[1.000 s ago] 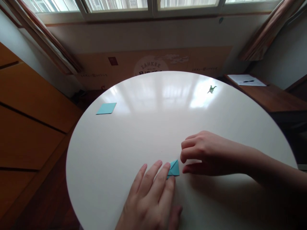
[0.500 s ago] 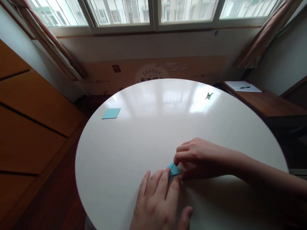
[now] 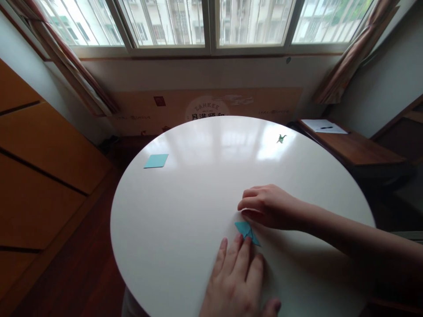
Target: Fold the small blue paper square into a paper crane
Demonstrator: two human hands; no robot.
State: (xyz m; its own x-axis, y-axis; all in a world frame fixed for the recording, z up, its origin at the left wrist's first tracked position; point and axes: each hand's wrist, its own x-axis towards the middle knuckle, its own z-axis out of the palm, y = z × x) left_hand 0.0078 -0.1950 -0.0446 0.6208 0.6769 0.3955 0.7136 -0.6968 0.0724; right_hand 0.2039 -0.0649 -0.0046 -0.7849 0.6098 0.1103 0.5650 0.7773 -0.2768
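A small folded piece of teal paper [image 3: 246, 230] lies on the round white table [image 3: 185, 207] near its front. My left hand [image 3: 239, 281] lies flat with fingers stretched out, its fingertips pressing the near edge of the folded paper. My right hand [image 3: 269, 206] rests on the table just behind the paper, fingers curled loosely together, fingertips a little above and left of the paper and apart from it. Nothing shows inside the right hand.
A flat teal square sheet [image 3: 156, 161] lies at the table's far left. A tiny green folded figure [image 3: 281, 138] stands at the far right. A wooden side table [image 3: 350, 147] with a paper and pen [image 3: 322, 127] is to the right; wooden cabinets stand left.
My right hand has let go of the folded paper and drawn back from it. The paper now lies flatter, turned a little, under my left fingertips. The view has tilted up.
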